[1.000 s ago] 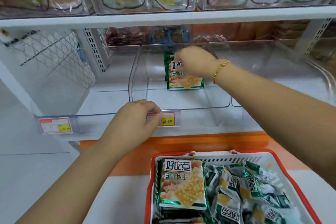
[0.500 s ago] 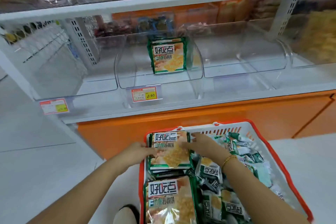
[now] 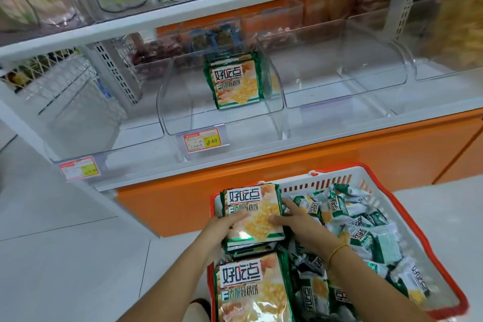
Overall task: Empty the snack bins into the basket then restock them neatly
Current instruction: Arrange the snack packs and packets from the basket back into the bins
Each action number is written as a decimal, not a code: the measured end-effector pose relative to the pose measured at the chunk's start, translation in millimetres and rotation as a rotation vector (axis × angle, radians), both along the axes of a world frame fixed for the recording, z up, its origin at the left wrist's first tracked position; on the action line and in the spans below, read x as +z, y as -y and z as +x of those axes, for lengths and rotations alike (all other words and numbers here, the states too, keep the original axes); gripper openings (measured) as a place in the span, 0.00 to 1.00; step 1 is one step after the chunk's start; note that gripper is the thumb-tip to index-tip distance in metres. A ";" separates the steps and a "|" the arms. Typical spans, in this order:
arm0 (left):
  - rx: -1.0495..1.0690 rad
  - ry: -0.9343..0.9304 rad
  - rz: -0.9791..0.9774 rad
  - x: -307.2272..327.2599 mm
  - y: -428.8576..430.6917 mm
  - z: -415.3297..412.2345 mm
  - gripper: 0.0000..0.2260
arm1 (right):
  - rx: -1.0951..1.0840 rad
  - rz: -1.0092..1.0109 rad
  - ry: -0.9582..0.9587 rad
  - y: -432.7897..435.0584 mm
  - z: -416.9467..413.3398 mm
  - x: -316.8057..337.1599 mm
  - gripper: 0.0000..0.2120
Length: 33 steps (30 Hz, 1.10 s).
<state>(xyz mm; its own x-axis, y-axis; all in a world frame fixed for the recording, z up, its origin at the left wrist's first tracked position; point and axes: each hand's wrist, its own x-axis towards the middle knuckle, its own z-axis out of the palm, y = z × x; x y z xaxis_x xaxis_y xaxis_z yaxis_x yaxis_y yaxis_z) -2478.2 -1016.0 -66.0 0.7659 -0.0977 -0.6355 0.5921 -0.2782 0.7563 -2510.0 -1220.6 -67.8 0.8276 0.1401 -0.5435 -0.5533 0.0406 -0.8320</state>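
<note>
Inside the red-rimmed white plastic basket [image 3: 347, 180], the left hand [image 3: 224, 226] is gripping the left edge of a green-bordered foil biscuit packet [image 3: 254, 213] and the right hand [image 3: 299, 222] is gripping its right edge, thumbs pressing on top.

The basket [image 3: 326, 181] is finished in white with a red rim. The cracker packs [image 3: 254, 210] are edged in green and printed with golden crackers and black characters on white. The small packets [image 3: 366, 238] are coloured green and white. The shelf base [image 3: 339, 154] is painted orange, the price tag [image 3: 201, 140] red and yellow.
</note>
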 end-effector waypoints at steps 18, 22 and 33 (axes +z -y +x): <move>-0.338 0.273 -0.114 118.9 -20.3 -15.3 0.47 | -0.021 0.091 0.357 20.5 -16.2 55.6 0.22; -0.387 0.305 -0.098 167.7 -26.4 -17.9 0.42 | -0.168 0.310 0.271 14.6 -19.3 75.5 0.23; -0.259 0.403 0.013 238.6 -22.7 -3.5 0.30 | -0.168 0.000 0.566 1.2 8.4 185.3 0.14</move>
